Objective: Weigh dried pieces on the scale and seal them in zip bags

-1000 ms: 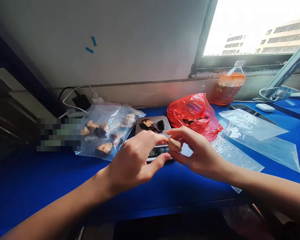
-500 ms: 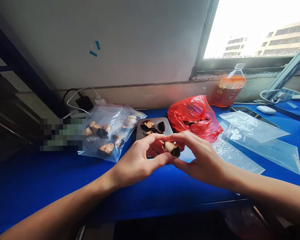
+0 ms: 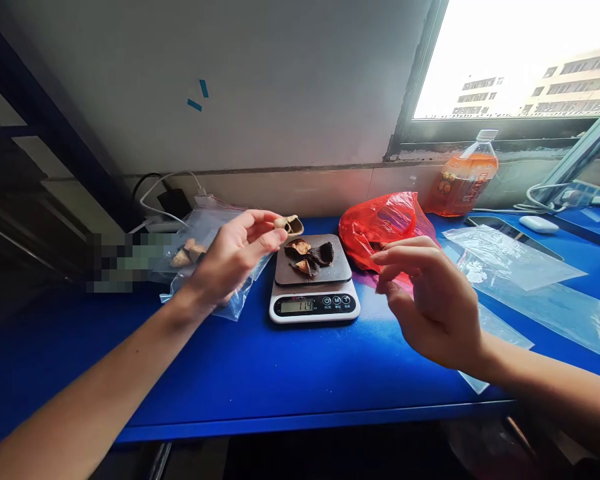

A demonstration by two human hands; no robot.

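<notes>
My left hand [image 3: 243, 252] pinches a curved, hollow piece of dried peel [image 3: 292, 226] between thumb and fingers, its pale inner side showing. It is held just above the back left of a kitchen scale [image 3: 314, 310]. Several dark, scaly peel pieces [image 3: 323, 253] with tan patches lie on the scale's plate, and digits show on its display. Held to the right of the scale, my right hand [image 3: 427, 300] has its fingers apart and slightly curled, with nothing seen in them. Its fingertips are in front of a red plastic bag [image 3: 375, 223].
Clear zip bags [image 3: 183, 257] with tan pieces lie at the left, partly behind my left hand. Flat clear bags [image 3: 555, 310] and a phone [image 3: 523, 237] with a white case [image 3: 539, 225] are at the right. An orange drink bottle [image 3: 465, 177] stands by the window.
My hands have parted from in front of the scale. The left moved up and left with the peel piece; the right drew away rightward and let go. The scale's front and display now show.
</notes>
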